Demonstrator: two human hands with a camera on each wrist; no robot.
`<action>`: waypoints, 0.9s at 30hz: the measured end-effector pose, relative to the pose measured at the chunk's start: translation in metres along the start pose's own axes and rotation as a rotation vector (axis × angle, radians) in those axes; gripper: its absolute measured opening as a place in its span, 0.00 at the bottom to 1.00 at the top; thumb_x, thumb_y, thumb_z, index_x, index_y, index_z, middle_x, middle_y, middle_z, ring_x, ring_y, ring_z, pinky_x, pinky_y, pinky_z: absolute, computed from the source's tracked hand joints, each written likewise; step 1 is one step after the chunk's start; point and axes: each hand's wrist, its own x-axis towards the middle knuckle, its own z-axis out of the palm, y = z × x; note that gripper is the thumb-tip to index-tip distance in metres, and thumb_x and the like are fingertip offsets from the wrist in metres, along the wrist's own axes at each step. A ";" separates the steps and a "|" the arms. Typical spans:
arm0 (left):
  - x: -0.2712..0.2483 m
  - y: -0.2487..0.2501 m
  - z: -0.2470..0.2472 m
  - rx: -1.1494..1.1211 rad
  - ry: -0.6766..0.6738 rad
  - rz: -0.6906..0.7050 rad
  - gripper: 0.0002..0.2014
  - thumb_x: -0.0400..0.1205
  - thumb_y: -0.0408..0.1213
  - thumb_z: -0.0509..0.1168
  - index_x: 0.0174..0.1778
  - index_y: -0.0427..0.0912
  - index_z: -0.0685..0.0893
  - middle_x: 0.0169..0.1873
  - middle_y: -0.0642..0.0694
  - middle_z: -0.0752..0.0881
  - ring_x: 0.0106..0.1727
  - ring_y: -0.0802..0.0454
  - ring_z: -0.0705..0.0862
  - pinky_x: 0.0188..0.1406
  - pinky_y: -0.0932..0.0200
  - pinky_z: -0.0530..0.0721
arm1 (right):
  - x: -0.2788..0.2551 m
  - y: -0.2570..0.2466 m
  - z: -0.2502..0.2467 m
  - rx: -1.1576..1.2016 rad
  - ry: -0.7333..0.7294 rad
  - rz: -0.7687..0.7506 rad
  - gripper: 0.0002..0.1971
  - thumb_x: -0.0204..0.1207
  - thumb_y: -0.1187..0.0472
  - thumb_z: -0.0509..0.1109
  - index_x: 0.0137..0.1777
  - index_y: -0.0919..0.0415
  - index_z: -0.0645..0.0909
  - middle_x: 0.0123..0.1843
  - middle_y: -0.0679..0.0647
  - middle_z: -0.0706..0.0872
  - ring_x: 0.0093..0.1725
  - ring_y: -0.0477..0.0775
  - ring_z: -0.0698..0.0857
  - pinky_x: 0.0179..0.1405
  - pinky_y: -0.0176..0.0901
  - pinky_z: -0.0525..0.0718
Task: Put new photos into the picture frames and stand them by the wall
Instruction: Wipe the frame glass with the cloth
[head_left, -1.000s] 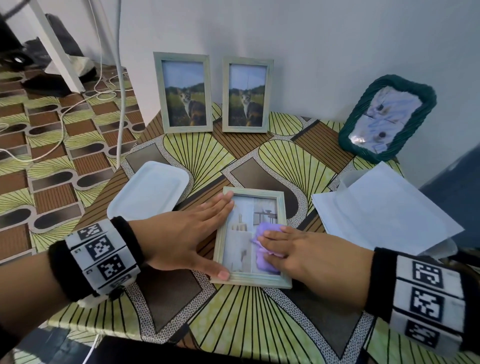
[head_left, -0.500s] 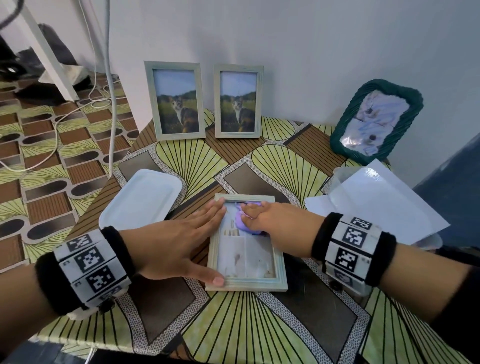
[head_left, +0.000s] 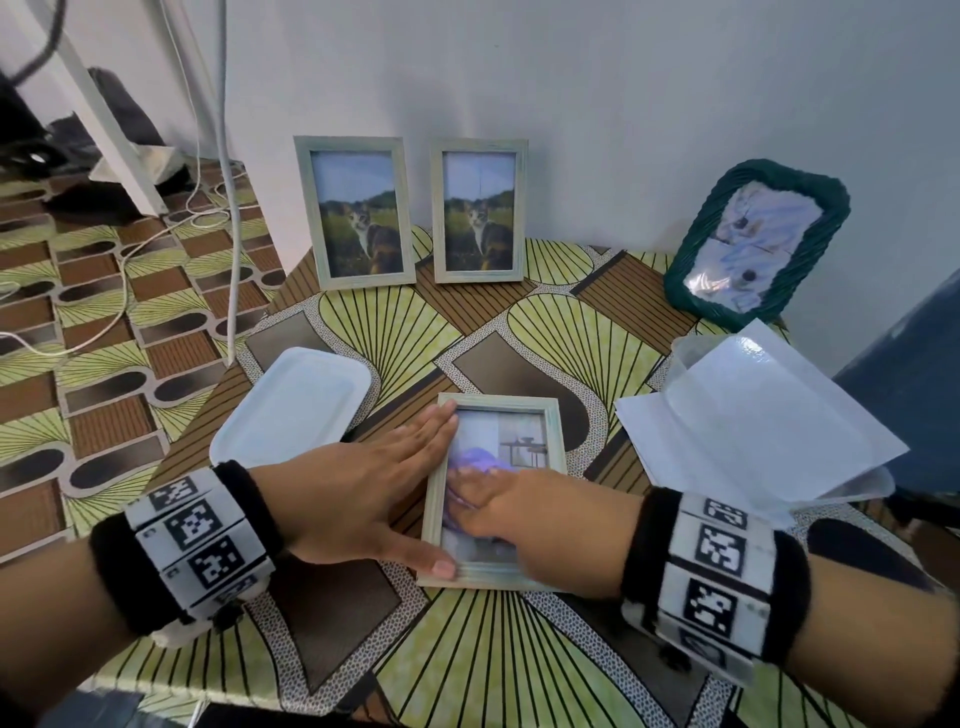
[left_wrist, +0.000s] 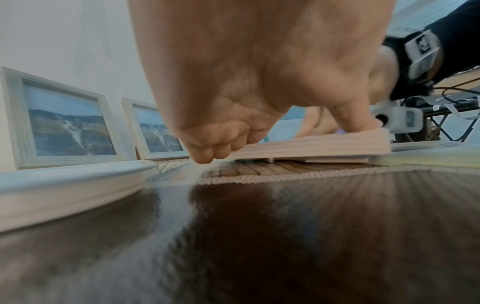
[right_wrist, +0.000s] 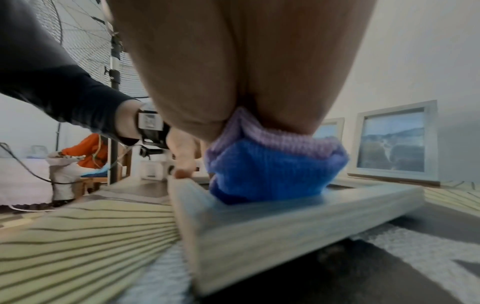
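Observation:
A pale wooden picture frame lies face up on the patterned table. My left hand lies flat along its left edge, fingers straight, thumb on the lower left corner. My right hand presses a bunched purple-blue cloth onto the glass, fingers laid over it. In the right wrist view the cloth sits wadded under the palm on the frame. The left wrist view shows the fingertips pressing down by the frame. Two matching frames with cat photos stand against the wall.
A green woven frame leans on the wall at the back right. A white tray lies left of the flat frame. White sheets lie on a clear container at the right. Cables hang beyond the table's left edge.
My right hand swept the cloth from the middle of the glass up to its top, then back down a little. My left hand stayed on the frame's left edge.

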 end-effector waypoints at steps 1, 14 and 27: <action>0.000 0.000 0.000 0.002 -0.002 0.001 0.61 0.68 0.84 0.50 0.79 0.52 0.21 0.77 0.60 0.17 0.77 0.72 0.22 0.78 0.65 0.31 | -0.007 -0.004 0.002 0.005 -0.021 -0.029 0.31 0.82 0.71 0.59 0.84 0.60 0.59 0.85 0.57 0.58 0.82 0.57 0.61 0.77 0.50 0.68; 0.001 -0.002 0.003 -0.107 -0.024 -0.004 0.63 0.67 0.83 0.55 0.79 0.54 0.21 0.76 0.64 0.18 0.79 0.72 0.27 0.81 0.64 0.39 | -0.039 0.007 0.014 -0.156 0.013 0.085 0.20 0.84 0.69 0.47 0.73 0.62 0.70 0.77 0.58 0.69 0.76 0.58 0.69 0.77 0.46 0.61; 0.003 -0.004 0.004 -0.112 -0.026 -0.002 0.62 0.66 0.85 0.54 0.78 0.56 0.19 0.75 0.66 0.17 0.77 0.74 0.26 0.78 0.68 0.40 | 0.007 0.060 -0.012 0.000 0.120 0.140 0.12 0.76 0.67 0.60 0.54 0.61 0.83 0.30 0.43 0.66 0.30 0.48 0.69 0.31 0.27 0.63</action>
